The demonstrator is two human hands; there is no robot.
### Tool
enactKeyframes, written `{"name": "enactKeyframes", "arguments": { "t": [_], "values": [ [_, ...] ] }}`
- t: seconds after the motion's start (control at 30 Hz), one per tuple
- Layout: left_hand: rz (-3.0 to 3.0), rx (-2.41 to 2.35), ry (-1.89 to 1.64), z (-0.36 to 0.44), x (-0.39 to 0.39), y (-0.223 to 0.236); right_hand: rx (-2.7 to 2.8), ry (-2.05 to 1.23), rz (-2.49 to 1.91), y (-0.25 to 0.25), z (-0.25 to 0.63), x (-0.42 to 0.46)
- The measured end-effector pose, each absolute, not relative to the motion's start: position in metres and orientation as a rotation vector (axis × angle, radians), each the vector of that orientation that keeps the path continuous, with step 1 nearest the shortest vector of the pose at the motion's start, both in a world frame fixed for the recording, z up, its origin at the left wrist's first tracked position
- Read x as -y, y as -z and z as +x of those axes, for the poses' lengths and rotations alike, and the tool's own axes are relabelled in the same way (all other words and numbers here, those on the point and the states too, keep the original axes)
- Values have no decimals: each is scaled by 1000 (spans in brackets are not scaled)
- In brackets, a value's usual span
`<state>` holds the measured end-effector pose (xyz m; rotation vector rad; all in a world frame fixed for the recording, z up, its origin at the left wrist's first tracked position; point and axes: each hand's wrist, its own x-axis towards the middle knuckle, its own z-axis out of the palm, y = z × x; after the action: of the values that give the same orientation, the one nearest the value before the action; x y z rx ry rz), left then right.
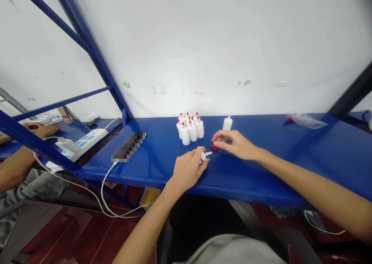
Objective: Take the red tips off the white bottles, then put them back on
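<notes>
Most of the white bottle (203, 156) is hidden, gripped by your left hand (187, 165); can't tell if your right hand (237, 144), by the red caps (214, 148), pinches one.

Around red caps (214, 148) too small to count are at least seven red-capped white bottles (192, 132) at ten o'clock, one uncapped bottle (227, 124) at one, a second bottle (203, 156) in the left hand (187, 165), and one clear bag (309, 120) towards three.

The blue tabletop (267, 132) bears capped bottles (192, 131), 1 uncapped bottle (227, 125), caps (214, 148), a blurred device (129, 147) and a bag (308, 120).
</notes>
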<state>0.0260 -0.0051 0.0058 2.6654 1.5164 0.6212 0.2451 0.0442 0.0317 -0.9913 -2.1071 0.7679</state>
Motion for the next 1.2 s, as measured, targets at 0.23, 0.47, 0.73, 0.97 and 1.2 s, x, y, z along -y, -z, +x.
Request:
{"name": "enactKeyframes", "arguments": {
  "t": [0.23,0.47,0.73,0.97,1.2],
  "values": [
    [2632,-1514,-650,25,6,-6,2306,-762,-902,-28,237,-36],
    [2565,-1436,-840,24,1,0,1873,217,-1799,-40,284,-75],
    [2515,-1376,-812,23,-3,0,1893,45,-2240,-25,310,-101],
    [2575,-1484,-705,27,2,-4,1924,120,-1820,-38,298,-88],
    [2579,-1459,-709,26,4,-6,2375,-210,-1062,-30,235,-34]
  ]
}}
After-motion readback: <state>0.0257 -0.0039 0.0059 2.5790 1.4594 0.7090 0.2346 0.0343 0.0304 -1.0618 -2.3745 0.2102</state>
